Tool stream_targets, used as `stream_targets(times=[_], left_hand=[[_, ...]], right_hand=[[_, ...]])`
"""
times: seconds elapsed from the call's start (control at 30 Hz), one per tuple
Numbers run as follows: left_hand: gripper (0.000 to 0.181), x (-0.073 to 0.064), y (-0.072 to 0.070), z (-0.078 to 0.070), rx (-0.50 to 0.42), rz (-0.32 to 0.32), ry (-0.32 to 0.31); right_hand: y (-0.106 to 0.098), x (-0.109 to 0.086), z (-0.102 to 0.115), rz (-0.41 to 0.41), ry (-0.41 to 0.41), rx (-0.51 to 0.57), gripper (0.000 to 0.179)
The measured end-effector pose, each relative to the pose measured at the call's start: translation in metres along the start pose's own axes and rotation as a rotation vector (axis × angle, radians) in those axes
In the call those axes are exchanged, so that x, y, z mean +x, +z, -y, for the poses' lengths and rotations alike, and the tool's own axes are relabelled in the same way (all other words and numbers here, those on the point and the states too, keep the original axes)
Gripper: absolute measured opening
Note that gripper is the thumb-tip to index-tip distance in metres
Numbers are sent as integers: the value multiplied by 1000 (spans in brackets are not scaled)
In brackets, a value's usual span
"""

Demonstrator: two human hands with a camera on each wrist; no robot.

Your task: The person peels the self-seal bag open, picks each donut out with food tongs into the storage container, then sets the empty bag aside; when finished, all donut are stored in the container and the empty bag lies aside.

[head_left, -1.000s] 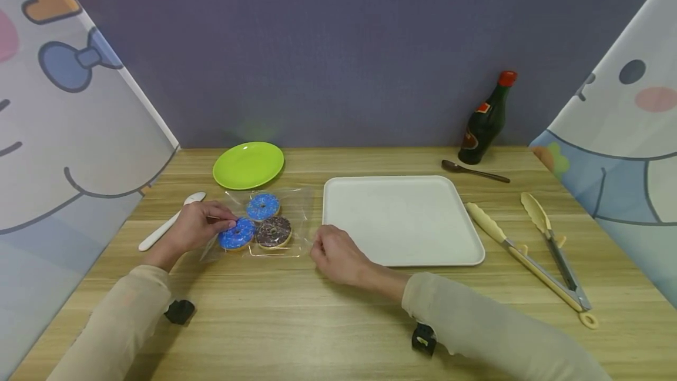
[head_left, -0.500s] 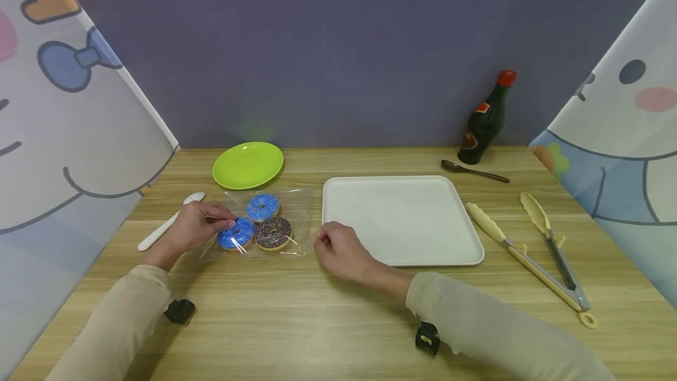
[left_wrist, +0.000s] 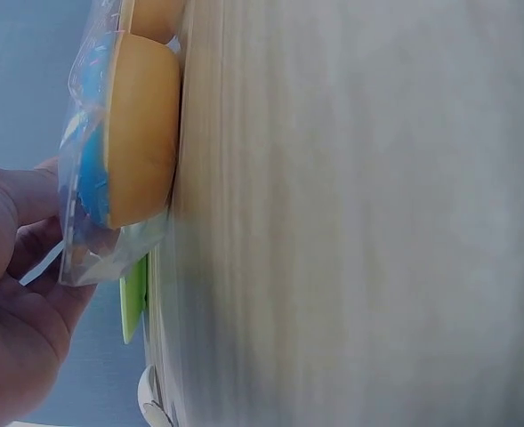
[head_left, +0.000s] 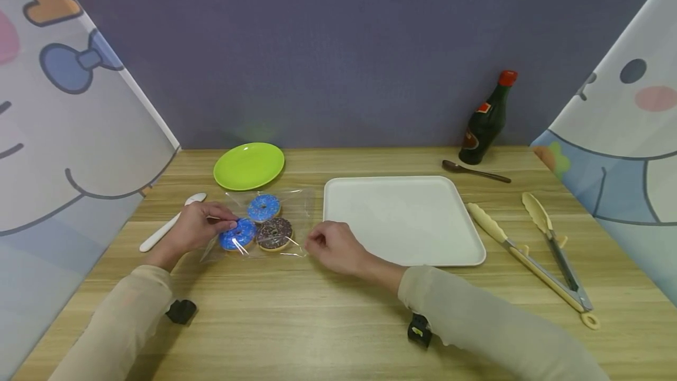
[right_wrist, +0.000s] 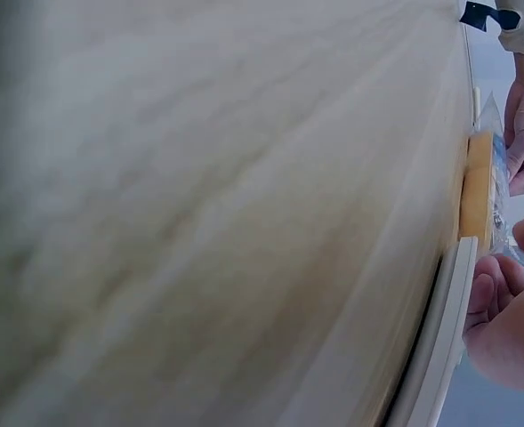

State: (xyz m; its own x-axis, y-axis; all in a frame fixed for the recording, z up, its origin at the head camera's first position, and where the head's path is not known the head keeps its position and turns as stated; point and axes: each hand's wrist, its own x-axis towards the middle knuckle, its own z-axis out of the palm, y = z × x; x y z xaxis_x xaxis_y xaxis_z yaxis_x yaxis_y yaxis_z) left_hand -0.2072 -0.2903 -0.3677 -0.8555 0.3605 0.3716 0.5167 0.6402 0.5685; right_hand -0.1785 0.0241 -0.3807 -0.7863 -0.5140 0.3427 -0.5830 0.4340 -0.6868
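Note:
A clear plastic bag (head_left: 298,210) lies on the table, holding three toy doughnuts. Two are blue with sprinkles: one at the back (head_left: 264,207) and one at the left (head_left: 236,235). The brown sprinkled doughnut (head_left: 274,234) lies at the front right. My left hand (head_left: 198,227) pinches the left end of the bag, thumb and index finger over the left blue doughnut. In the left wrist view the film passes between thumb and fingers. My right hand (head_left: 335,247) has bent fingers at the bag's right edge; I cannot tell whether they grip the film.
A white tray (head_left: 402,222) lies right of the bag, partly behind my right wrist. Behind the bag is a green plate (head_left: 248,166); a white spoon (head_left: 158,234) lies left. Tongs (head_left: 539,269), a brown spoon (head_left: 476,171) and a green bottle (head_left: 483,119) are at the right.
My right hand shifts slightly right, off the bag's edge, then comes back left to it. My left hand stays on the bag, and the doughnuts keep their places.

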Motion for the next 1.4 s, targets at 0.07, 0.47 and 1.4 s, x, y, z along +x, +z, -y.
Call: stream_targets(times=[0.07,0.47,1.4], left_hand=[[10,0,0,0,-7,1,-4],[11,3,0,0,-2,4,-3],[12,2,-2,-2,-25,16,6]], right_hand=[[1,1,0,-9,3,2,10],[-2,-2,0,-57,39,64,11],[-14,-11,-10,-154,176,116,17]])
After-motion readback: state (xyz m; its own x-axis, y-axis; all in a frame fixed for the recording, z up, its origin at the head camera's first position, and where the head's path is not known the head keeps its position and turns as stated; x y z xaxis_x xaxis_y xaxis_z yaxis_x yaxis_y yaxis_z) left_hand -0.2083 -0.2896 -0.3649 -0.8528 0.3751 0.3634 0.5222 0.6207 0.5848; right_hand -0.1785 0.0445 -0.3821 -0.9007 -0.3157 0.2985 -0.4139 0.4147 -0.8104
